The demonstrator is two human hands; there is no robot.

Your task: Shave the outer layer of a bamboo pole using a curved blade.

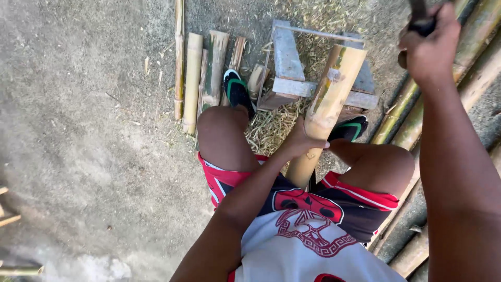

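- I see the thick yellow-green bamboo pole section leaning at a tilt between the person's knees, its upper end resting against the grey wooden frame stand.
- The left hand is wrapped around that bamboo pole at its middle, gripping it firmly.
- The right hand is raised well above and to the right of the bamboo pole, fist clenched on a dark tool handle; I cannot tell what kind of tool it is.
- Beneath the bamboo pole, pale bamboo shavings cover the ground by the stand.
- Left of the bamboo pole, several split bamboo pieces lie side by side on the concrete ground.
- Right of the bamboo pole, long bamboo stalks lie stacked.
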